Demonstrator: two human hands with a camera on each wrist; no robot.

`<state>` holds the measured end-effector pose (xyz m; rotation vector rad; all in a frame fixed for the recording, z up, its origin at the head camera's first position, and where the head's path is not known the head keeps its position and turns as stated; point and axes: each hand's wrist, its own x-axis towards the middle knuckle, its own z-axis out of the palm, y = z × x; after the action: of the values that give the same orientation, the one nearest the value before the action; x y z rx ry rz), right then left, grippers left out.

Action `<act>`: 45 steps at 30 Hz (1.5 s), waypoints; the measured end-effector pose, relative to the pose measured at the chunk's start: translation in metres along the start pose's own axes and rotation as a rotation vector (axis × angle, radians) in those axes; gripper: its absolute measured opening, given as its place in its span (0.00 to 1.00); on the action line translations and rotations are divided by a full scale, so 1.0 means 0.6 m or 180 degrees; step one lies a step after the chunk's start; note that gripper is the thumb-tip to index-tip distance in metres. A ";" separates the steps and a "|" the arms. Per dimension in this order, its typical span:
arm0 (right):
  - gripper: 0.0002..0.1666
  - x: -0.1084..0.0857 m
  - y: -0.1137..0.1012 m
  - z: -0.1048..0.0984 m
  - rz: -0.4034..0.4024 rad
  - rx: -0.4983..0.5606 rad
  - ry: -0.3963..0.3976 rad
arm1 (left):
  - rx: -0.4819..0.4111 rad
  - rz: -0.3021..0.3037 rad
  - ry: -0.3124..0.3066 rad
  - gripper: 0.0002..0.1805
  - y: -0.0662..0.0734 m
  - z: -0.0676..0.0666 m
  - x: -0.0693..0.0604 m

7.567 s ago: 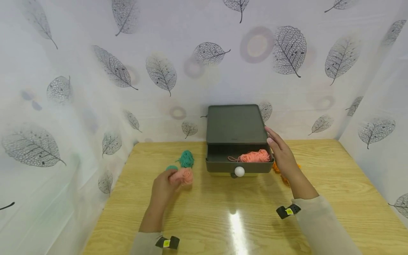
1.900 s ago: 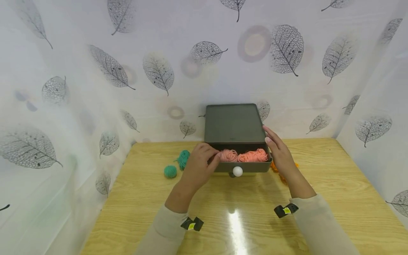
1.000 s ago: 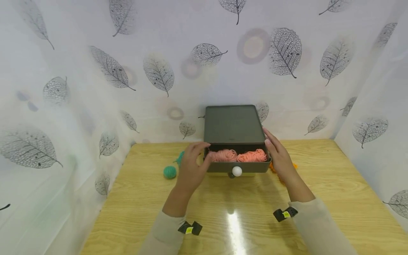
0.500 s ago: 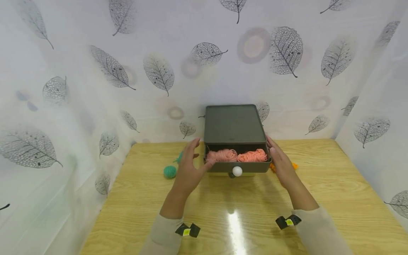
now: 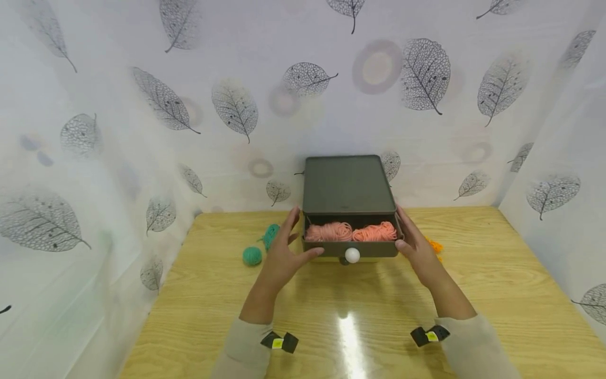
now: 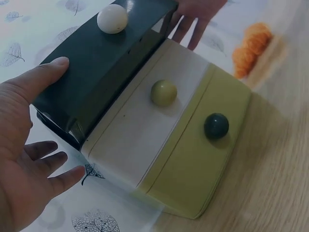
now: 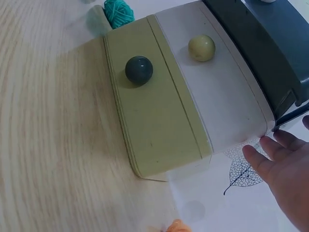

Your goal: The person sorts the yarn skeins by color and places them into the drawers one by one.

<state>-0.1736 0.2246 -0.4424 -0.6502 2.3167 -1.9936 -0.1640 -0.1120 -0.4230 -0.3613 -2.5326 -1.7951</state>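
Observation:
A small three-drawer organizer [image 5: 347, 184] stands at the back of the table, its dark green top drawer [image 5: 326, 249] pulled out. Inside lie a pale pink yarn skein [image 5: 329, 231] on the left and a coral yarn skein [image 5: 376, 231] on the right. My left hand [image 5: 280, 258] is at the drawer's left front corner, thumb on its front face and fingers spread beside the side wall. At the opposite corner, my right hand [image 5: 423, 255] has its thumb by the front edge and its extended fingers along the side. Neither hand curls round anything.
Left of the organizer lie a round green yarn ball [image 5: 252, 256] and a second green yarn bundle [image 5: 271, 236]. Orange yarn [image 5: 434, 246] sits on the right, partly hidden by my right hand. Below the open drawer are a white drawer [image 6: 145, 123] and an olive drawer [image 6: 198, 145].
My left hand brought the pale pink skein from the table into the drawer and let it go, then shifted to the left corner. My right hand slid slightly nearer, its thumb now by the drawer front.

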 end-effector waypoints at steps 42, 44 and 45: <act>0.44 0.005 0.021 0.018 0.0188 -0.0337 0.0562 | -0.0439 0.0290 0.0432 0.41 -0.037 0.026 0.019; 0.44 0.006 0.021 0.020 0.0190 -0.0343 0.0618 | -0.0453 0.0289 0.0504 0.41 -0.038 0.030 0.020; 0.43 0.007 0.021 0.021 0.0188 -0.0349 0.0639 | -0.0460 0.0275 0.0534 0.41 -0.039 0.032 0.020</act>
<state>-0.1776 0.2128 -0.4557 -0.3961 2.5397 -2.0027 -0.1782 -0.0995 -0.4493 -0.3035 -2.2493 -1.8947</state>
